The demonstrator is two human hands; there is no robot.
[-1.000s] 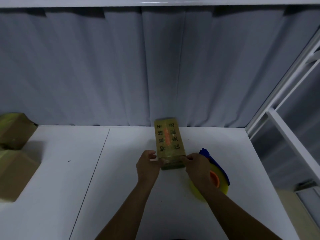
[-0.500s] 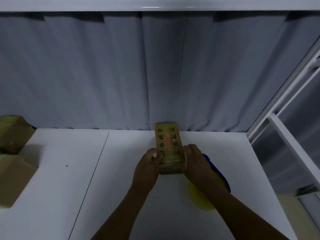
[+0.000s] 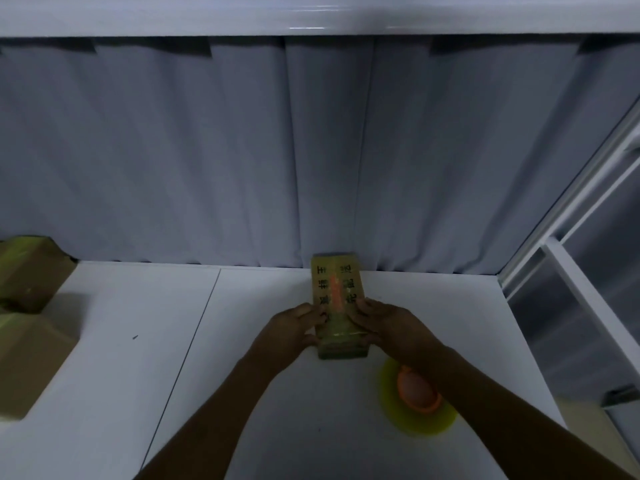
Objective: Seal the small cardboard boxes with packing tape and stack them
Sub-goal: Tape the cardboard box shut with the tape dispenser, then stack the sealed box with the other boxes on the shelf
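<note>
A small cardboard box (image 3: 336, 289) with yellowish tape, black characters and an orange stripe lies lengthwise on the white table (image 3: 145, 358) near the curtain. My left hand (image 3: 291, 332) presses against the near left side of the box, and my right hand (image 3: 388, 327) lies on its near right side and top. A yellow roll of packing tape (image 3: 414, 407) with an orange core lies on the table under my right forearm, partly hidden by it.
Two taped cardboard boxes (image 3: 26, 271) (image 3: 27, 358) sit at the table's left edge. A grey curtain (image 3: 311, 150) closes the back. White metal frame rails (image 3: 571, 258) stand at the right. A seam runs across the tabletop.
Both hands slid forward along the box's sides and top, from its near end onto its near half. The tape roll's blue part is now out of sight.
</note>
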